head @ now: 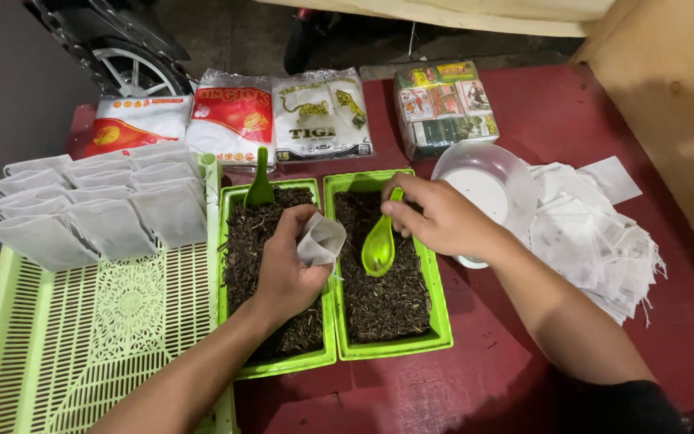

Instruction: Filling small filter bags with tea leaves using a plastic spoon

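Note:
My left hand (287, 261) holds a small white paper bag (320, 239) with its mouth turned toward the right, above the gap between two green trays. My right hand (437, 215) grips a bright green plastic spoon (379, 245) by its handle, the bowl hovering over the dark loose tea in the right green tray (440, 321). The left green tray (283, 368) also holds dark tea. A second green scoop (260, 183) stands stuck in the tea at its far end.
A light green perforated basket (82, 337) at left carries rows of filled white bags (98, 205). Three sealed packets (238, 112) and a wrapped bundle of small boxes (443, 100) lie at the back. A clear plastic lid (487, 189) and a heap of flat white bags (596, 237) sit at right.

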